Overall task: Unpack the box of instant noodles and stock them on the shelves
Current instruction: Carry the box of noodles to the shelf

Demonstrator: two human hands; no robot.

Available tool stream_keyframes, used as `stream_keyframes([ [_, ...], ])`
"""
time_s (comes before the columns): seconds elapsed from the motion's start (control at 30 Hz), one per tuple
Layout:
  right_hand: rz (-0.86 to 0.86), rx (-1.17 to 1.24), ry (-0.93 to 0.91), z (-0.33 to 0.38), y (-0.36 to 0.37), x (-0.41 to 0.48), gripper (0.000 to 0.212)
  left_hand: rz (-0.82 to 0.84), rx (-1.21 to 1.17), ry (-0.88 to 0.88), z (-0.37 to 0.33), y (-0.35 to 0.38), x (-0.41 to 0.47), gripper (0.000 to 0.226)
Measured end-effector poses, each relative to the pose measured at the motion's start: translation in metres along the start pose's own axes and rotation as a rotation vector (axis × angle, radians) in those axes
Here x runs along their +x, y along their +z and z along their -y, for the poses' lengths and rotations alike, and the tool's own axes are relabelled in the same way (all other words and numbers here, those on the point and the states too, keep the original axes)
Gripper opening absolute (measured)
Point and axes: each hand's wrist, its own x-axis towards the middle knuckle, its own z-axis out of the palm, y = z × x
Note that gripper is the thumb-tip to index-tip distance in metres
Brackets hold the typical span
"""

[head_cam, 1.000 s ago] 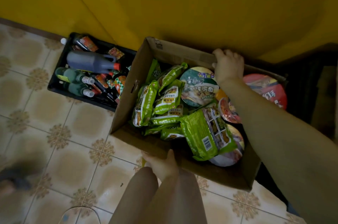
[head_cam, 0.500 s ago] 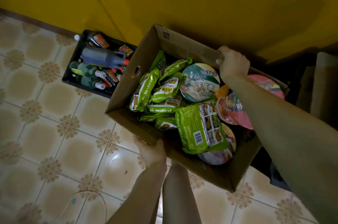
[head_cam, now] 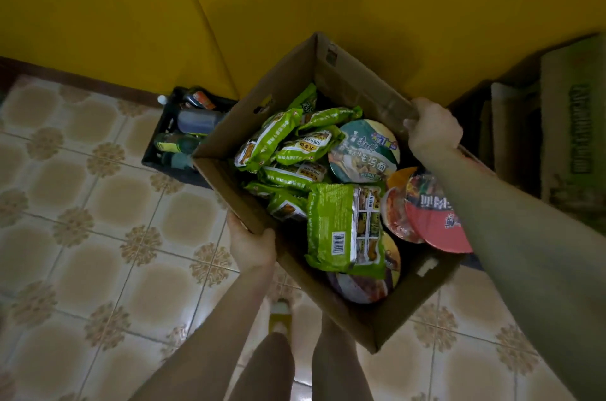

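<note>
An open cardboard box [head_cam: 226, 177] hangs tilted above the tiled floor, held between both hands. My left hand [head_cam: 251, 245] grips its near left rim from below. My right hand [head_cam: 433, 130] clasps the far right rim. Inside lie several green noodle packets [head_cam: 341, 230], a teal-lidded noodle bowl [head_cam: 364, 151] and a red-lidded noodle bowl [head_cam: 436, 220]. Another bowl [head_cam: 364, 286] is partly buried under the large green packet.
A black crate of bottles [head_cam: 177, 138] stands on the floor by the yellow wall [head_cam: 295, 0], partly behind the box. Stacked cartons [head_cam: 570, 125] sit in the dark right corner. My legs and a slippered foot [head_cam: 278, 315] are below the box.
The box has risen off the floor and come toward me, tilting, with both hands still gripping its rims. The view shifted, so the crate now lies partly behind the box.
</note>
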Motion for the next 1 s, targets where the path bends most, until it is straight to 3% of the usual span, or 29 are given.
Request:
stream_keyframes([
  [0.3,-0.011,0.119,0.2,-0.012,-0.031,-0.135,0.021,0.117,0.099,0.249,-0.005,-0.096,-0.033,0.043],
  [0.57,-0.03,0.218,0.361,-0.04,-0.047,-0.264,0.027,0.167,0.274,0.399,0.011,-0.153,-0.092,0.049],
  [1.0,-0.118,0.366,0.689,-0.092,-0.076,-0.45,0.028,0.48,0.473,0.662,0.026,-0.183,-0.158,0.052],
])
